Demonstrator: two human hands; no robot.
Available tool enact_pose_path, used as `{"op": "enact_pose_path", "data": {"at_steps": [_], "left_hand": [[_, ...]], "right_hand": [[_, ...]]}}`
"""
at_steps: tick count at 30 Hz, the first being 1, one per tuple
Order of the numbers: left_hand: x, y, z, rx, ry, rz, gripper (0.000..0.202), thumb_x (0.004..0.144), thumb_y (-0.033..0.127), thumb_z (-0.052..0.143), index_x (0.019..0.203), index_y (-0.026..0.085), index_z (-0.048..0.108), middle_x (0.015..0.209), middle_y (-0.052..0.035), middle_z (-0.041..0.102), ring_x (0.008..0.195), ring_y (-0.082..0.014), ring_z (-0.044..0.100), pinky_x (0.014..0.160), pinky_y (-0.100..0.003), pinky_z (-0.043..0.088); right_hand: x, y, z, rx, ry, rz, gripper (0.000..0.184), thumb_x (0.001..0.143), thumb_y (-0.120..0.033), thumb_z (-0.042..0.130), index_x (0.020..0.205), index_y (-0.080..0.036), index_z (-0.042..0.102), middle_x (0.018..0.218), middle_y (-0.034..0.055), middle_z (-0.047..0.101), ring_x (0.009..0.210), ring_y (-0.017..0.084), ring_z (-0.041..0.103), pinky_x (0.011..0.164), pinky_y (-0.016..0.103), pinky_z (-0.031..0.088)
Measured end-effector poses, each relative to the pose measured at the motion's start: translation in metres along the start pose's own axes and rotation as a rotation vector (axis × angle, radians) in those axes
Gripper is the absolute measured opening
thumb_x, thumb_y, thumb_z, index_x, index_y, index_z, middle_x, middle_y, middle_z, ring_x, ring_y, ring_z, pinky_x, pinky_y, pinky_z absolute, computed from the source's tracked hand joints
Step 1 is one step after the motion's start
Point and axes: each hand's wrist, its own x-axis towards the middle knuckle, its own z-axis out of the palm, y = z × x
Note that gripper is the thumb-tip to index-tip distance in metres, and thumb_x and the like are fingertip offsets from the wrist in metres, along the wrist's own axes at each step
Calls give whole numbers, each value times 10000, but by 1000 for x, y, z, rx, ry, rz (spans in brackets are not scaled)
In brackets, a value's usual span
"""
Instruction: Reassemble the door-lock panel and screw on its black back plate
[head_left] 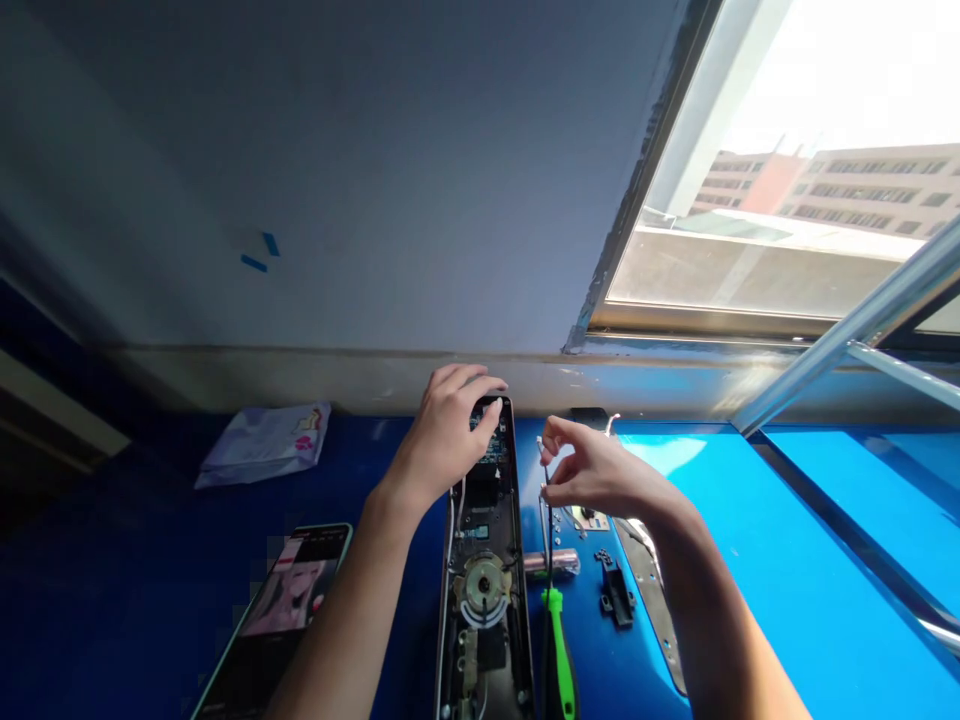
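Observation:
A long black casing of an opened electronic device (501,545) lies in front of me, its circuit board, round metal motor-like part and wires exposed. My left hand (454,425) is closed over its far end, thumb inside and fingers at the rim, partly hiding the board. To the right of the casing, my right hand (581,465) is pinched at the thin dark shaft of a green-and-black screwdriver (559,655), whose handle is towards me. Thin wires with small white ends run close to those fingertips. Its other fingers are curled.
A copper-coloured cylinder (566,562), a black plastic bracket (617,597), loose screws (557,528) and a small circuit board (590,518) lie right of the casing. A phone (259,640) and a white packet (262,445) are left. A metal frame (847,345) stands by the window.

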Motion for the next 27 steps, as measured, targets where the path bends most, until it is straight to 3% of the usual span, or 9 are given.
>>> {"op": "enact_pose_path", "data": {"at_steps": [3,6,9,14,21,27], "left_hand": [[0,-2,-5,-15,-38,-17,244,994,222,589,1161,203,765,1329,-109,706,1351,-291,571,1193,-512,471],[0,-5,-10,-48,-111,-42,238,979,199,592,1148,209,760,1372,-106,685,1340,-275,604,1197,-489,478],[-2,-8,-13,-56,-183,-60,240,940,163,611,1126,216,753,1425,-109,656,1328,-278,634,1184,-478,495],[-4,-10,-10,-39,-261,-82,266,856,129,675,1080,235,773,1493,-125,616,1401,-319,585,1215,-522,462],[-3,-9,-1,-39,-249,-30,222,806,79,698,893,245,817,1467,-112,654,1423,-318,553,1210,-540,466],[-2,-11,0,-52,-253,-52,218,792,63,702,854,238,818,1449,-109,669,1394,-317,578,1201,-529,473]], "right_hand": [[-9,-9,0,133,-47,-24,347,696,-151,673,923,-272,441,598,-87,612,595,135,603,500,211,384],[-7,-16,11,232,-3,-79,298,689,-154,681,871,-260,469,656,-81,605,573,118,613,493,203,377],[1,-17,24,129,102,-122,212,690,-123,670,803,-233,529,770,-54,621,617,109,643,515,202,393],[10,-16,33,15,164,-101,196,683,-69,662,727,-219,543,696,-54,588,590,104,593,508,207,329],[8,-22,36,-62,203,-59,210,715,-86,697,720,-226,539,675,-38,635,602,133,607,539,232,352],[7,-25,38,-97,215,-58,217,725,-83,706,708,-227,543,642,-37,655,582,136,598,553,246,353]]}}
